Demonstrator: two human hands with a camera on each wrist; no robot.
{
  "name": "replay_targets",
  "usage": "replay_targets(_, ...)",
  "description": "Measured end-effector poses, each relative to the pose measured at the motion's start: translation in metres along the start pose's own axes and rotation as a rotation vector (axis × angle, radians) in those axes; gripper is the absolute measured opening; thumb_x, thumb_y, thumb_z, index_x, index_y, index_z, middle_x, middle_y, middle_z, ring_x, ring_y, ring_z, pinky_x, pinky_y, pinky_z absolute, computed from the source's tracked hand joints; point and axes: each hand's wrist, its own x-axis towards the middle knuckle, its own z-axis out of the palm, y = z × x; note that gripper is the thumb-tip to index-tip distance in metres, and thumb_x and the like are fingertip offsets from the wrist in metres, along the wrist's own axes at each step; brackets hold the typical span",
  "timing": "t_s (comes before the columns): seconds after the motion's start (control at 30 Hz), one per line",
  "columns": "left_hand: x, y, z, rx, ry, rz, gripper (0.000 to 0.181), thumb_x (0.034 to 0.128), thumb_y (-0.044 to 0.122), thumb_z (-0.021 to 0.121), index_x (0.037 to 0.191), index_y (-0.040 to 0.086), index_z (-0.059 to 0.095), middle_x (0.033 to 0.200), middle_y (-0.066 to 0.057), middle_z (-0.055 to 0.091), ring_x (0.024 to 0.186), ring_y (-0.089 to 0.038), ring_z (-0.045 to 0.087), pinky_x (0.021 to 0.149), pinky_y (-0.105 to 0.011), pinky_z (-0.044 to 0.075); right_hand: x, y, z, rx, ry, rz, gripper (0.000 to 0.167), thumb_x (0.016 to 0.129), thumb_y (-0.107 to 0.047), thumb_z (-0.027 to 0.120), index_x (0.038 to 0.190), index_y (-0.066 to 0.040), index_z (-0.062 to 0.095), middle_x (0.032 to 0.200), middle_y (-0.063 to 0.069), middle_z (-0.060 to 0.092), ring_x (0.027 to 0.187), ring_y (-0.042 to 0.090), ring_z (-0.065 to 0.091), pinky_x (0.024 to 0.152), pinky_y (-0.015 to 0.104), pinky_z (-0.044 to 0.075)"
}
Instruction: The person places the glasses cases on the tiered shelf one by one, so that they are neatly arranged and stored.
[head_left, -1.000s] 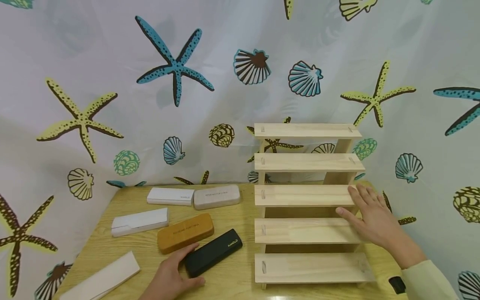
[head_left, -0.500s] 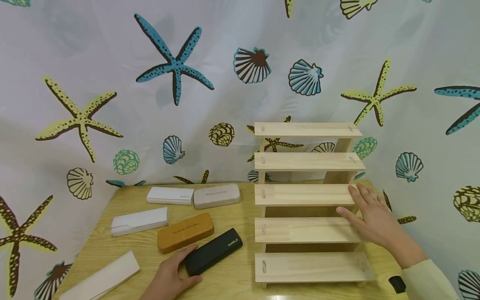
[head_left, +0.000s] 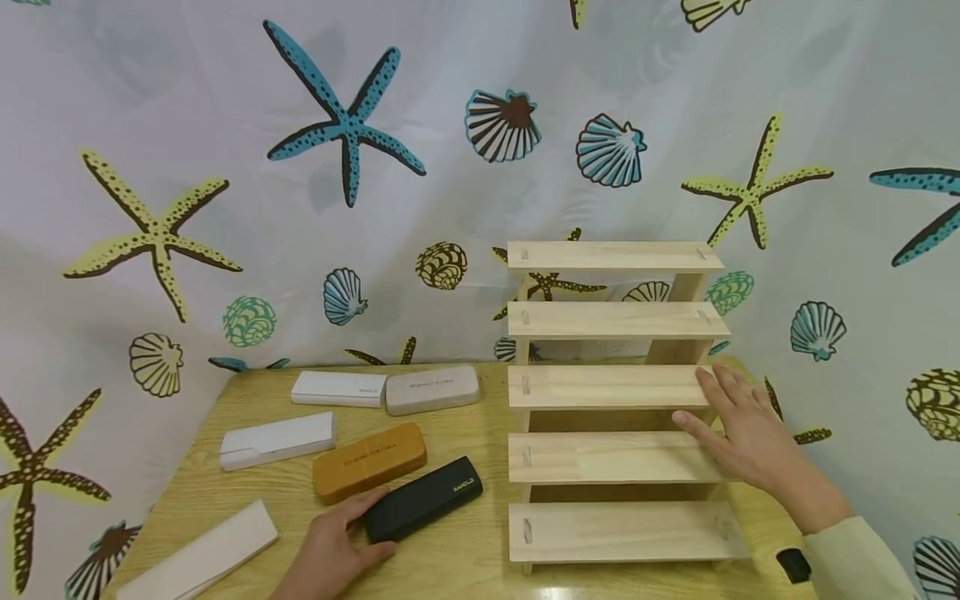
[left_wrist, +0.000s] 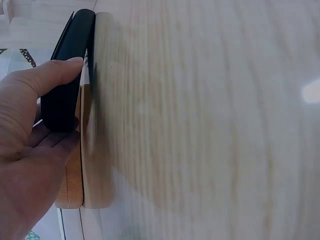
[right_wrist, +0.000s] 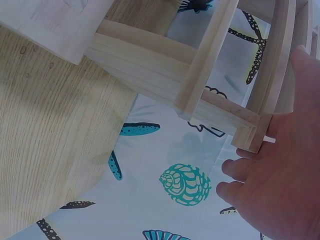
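Note:
In the head view my left hand (head_left: 330, 546) holds the near left end of a black glasses case (head_left: 425, 498), thumb on the near side and fingers on the far side. The left wrist view shows the thumb laid along the black case (left_wrist: 65, 95), with fingers partly hidden behind it. A brown glasses case (head_left: 370, 461) lies just beyond. My right hand (head_left: 746, 433) rests against the right end of a five-step wooden display rack (head_left: 611, 386), fingers extended and thumb apart. Close up in the right wrist view, the fingers touch the end of a rack board (right_wrist: 250, 137).
On the left of the wooden table (head_left: 442, 575) lie a white case (head_left: 339, 389), a pale grey case (head_left: 432, 390), another white case (head_left: 277, 440) and a cream case (head_left: 198, 554). Behind hangs a curtain (head_left: 465, 200) printed with starfish and shells.
My left thumb has drawn in against the black case's near side, and the case has shifted very slightly. The right hand stays in place on the rack.

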Motion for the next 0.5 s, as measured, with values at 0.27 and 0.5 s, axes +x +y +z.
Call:
replay_targets(0.27, 0.003, 0.001, -0.013, -0.013, 0.016, -0.017, 0.076, 0.0808, 0.033, 0.093, 0.149, 0.017, 0.062, 0.147, -0.011, 0.065, 0.137, -0.037, 0.06, 0.109, -0.053, 0.051, 0.0, -0.001, -0.001, 0.001, 0.004, -0.001, 0.088, 0.109, -0.057, 0.049, 0.169, -0.004, 0.013, 0.173, 0.032, 0.008, 0.157, 0.057, 0.01, 0.122, 0.077, 0.01)
replay_targets(0.5, 0.008, 0.018, -0.042, -0.049, 0.021, -0.02, 0.076, 0.0847, 0.035, 0.09, 0.152, 0.017, 0.059, 0.15, -0.018, 0.061, 0.138, -0.042, 0.058, 0.109, -0.054, 0.051, 0.0, -0.002, 0.0, -0.007, 0.006, 0.002, 0.088, 0.109, -0.058, 0.048, 0.169, -0.004, 0.013, 0.173, 0.032, 0.009, 0.158, 0.056, 0.011, 0.122, 0.077, 0.01)
